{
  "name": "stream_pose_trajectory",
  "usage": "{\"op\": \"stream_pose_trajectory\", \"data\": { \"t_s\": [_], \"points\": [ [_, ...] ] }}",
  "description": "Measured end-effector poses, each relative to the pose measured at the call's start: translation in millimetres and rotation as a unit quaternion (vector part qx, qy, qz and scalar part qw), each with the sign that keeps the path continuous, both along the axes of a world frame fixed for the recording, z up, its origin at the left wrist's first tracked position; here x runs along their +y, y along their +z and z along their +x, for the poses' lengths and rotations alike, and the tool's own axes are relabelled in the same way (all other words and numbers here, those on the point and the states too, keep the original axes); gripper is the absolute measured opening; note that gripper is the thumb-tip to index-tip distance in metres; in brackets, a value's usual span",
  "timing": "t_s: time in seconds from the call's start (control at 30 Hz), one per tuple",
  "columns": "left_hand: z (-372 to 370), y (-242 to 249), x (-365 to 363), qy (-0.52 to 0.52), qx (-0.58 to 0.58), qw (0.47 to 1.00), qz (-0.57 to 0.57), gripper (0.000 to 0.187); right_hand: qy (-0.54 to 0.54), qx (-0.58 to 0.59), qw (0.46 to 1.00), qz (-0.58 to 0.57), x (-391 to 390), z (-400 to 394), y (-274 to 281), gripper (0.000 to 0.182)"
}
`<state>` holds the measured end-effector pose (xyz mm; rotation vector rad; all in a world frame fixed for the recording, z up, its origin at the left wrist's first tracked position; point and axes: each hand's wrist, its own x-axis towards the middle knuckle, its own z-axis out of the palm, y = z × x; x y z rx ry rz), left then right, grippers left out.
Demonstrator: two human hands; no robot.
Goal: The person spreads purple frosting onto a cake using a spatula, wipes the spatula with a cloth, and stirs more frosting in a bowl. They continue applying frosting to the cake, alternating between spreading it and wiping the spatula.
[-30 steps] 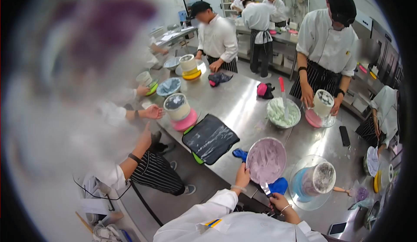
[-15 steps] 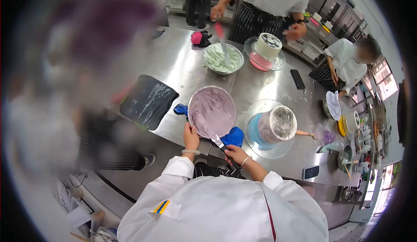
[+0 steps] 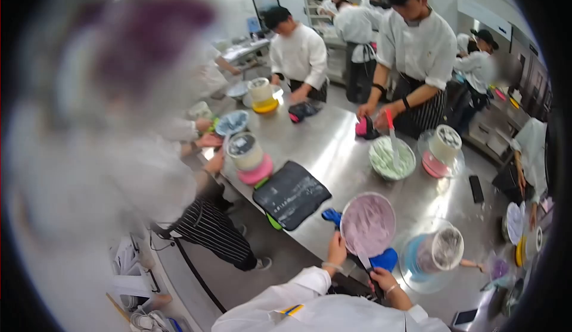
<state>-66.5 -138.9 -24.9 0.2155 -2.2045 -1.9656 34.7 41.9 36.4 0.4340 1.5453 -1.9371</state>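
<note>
My left hand [image 3: 336, 250] grips the near-left edge of a round bowl [image 3: 391, 208] of pale purple cream [image 3: 366, 223]. In my right hand [image 3: 382, 279] is a palette knife [image 3: 363, 258] with a dark handle, its metal blade reaching over the near rim to the cream. A blue, soft-looking item [image 3: 385, 260] lies partly under the bowl, and more blue shows at its left. To the right, a white cylindrical cake form [image 3: 448, 248] with a greyish top stands on a turntable with a blue base [image 3: 413, 257].
A dark mat [image 3: 292, 195] lies left of the bowl. Beyond are a bowl of green cream [image 3: 381, 159] with a red-handled spatula [image 3: 391, 126] and another cake form [image 3: 445, 144]. A phone [image 3: 476, 189] lies on the steel table [image 3: 333, 135]. Co-workers stand around; one blurs the left side.
My view has swung up and left, so the table appears lower and further right. The co-worker opposite now has both hands at a pink and black bundle. My hands keep their grips.
</note>
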Motion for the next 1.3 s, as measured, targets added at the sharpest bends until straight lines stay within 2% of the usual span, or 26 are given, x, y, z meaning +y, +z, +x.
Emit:
{"op": "stream_pose_trajectory", "data": {
  "t_s": [0.03, 0.1, 0.13, 0.23, 0.3, 0.33, 0.4, 0.43, 0.5, 0.83, 1.1, 1.3],
  "points": [
    [-6, -9, -3, -0.013, -0.019, 0.999, 0.029, 0.008, -0.005, -0.019, 1.0, -0.016, 0, -2, 1, 0.011],
    [-2, 5, -3, -0.022, -0.073, 0.995, 0.058, 0.008, -0.01, -0.032, 0.999, -0.037, 0, -4, 3, 0.009],
    [-1, 9, -3, -0.02, -0.062, 0.996, 0.058, 0.008, -0.019, -0.05, 0.997, -0.053, 0, -5, 3, 0.009],
    [-1, 8, -6, -0.015, -0.037, 0.999, 0.019, 0.007, -0.017, -0.07, 0.995, -0.074, 3, -8, -6, 0.009],
    [-2, 6, -10, -0.061, -0.042, 0.996, -0.057, 0.008, -0.031, -0.083, 0.989, -0.118, 6, -9, -10, 0.01],
    [-2, 9, -10, -0.06, -0.042, 0.996, -0.056, 0.008, -0.032, -0.081, 0.989, -0.118, 5, -9, -8, 0.01],
    [0, 18, -9, -0.068, -0.103, 0.991, 0.042, 0.009, -0.028, -0.076, 0.989, -0.125, 8, -9, -12, 0.011],
    [1, 22, -8, -0.068, -0.103, 0.991, 0.042, 0.009, -0.025, -0.07, 0.988, -0.132, 8, -8, -14, 0.012],
    [3, 27, -6, -0.04, -0.112, 0.983, 0.138, 0.004, -0.021, -0.055, 0.991, -0.123, 8, -7, -9, 0.013],
    [2, 18, -6, -0.045, -0.135, 0.983, 0.117, 0.004, -0.052, -0.021, 0.994, -0.098, 15, -1, -1, 0.015],
    [1, 13, 2, -0.029, -0.136, 0.977, 0.163, 0.008, -0.082, -0.019, 0.993, -0.077, 19, 5, 9, 0.014],
    [-5, 1, -3, -0.06, -0.15, 0.96, 0.228, 0.008, -0.082, -0.014, 0.993, -0.081, 20, 7, 9, 0.012]
  ]
}}
